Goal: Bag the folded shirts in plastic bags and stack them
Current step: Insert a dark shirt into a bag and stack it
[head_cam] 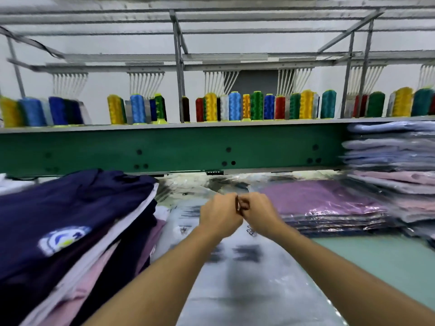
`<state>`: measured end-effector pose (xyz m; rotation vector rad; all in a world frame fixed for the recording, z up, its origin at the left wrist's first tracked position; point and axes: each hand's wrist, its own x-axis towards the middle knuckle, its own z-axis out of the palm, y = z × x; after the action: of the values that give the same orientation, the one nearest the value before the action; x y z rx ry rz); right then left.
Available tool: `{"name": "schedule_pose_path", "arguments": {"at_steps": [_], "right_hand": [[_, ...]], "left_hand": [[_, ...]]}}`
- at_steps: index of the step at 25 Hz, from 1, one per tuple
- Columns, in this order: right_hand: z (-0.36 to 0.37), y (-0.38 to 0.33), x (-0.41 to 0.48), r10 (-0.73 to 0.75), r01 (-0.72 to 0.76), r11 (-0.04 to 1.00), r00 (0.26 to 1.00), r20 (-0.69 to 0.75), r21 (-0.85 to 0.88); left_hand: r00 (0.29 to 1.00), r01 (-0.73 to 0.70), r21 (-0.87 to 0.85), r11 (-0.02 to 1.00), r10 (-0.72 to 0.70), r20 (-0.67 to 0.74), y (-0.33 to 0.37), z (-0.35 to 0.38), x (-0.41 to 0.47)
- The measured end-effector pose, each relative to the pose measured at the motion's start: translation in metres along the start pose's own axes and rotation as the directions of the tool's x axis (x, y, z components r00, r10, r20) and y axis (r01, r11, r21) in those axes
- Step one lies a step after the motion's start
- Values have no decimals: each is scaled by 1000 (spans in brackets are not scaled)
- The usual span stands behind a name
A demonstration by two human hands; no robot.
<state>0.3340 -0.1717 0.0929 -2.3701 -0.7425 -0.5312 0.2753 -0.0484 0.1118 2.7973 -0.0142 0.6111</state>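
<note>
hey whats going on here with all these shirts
A person is bagging shirts. The left hand and right hand meet with curled fingers above a pile of plastic bags, seemingly pinching something small between them, though blur hides what. Unbagged folded shirts are piled on the left, navy on top. Bagged shirts are stacked on the right, purple on top, beside a taller stack.
</note>
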Motion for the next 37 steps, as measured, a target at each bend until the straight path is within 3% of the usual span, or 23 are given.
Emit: {"name": "schedule_pose_path", "arguments": {"at_steps": [4, 8, 10, 17, 20, 24, 27, 30, 33, 35, 37], "right_hand": [[27, -15, -34, -53, 69, 995, 977, 205, -72], [47, -7, -61, -52, 104, 986, 934, 353, -130], [50, 2, -70, 11, 52, 989, 911, 413, -140], [25, 45, -65, 169, -82, 968, 912, 373, -237], [21, 58, -67, 249, -229, 969, 899, 360, -98], [18, 61, -60, 295, -341, 936, 893, 339, 84], [14, 59, -64, 313, -418, 858, 886, 343, 298], [9, 53, -66, 313, -443, 787, 886, 341, 428], [5, 45, -65, 249, -413, 786, 893, 376, 460], [3, 40, -66, 243, -418, 737, 897, 368, 531], [0, 36, -64, 328, -467, 636, 884, 333, 615]], "left_hand": [[976, 74, 6, 997, -73, 205, -34, 18, -39], [847, 140, 62, 988, -152, 510, -63, 44, -70], [831, 152, 71, 986, -166, 531, -73, 56, -80], [850, 219, 133, 967, -256, 460, -84, 70, -65], [910, 269, 23, 963, -262, 322, -82, 73, -62], [970, 231, -64, 971, -225, 94, -79, 76, -66], [975, 177, -326, 929, -211, -71, -82, 74, -71], [961, 104, -425, 899, -202, -190, -79, 69, -74], [930, 56, -399, 915, -193, -313, -72, 64, -75], [916, 37, -285, 958, -147, -373, -72, 61, -77], [963, -26, -134, 991, -11, -271, -67, 62, -80]]}}
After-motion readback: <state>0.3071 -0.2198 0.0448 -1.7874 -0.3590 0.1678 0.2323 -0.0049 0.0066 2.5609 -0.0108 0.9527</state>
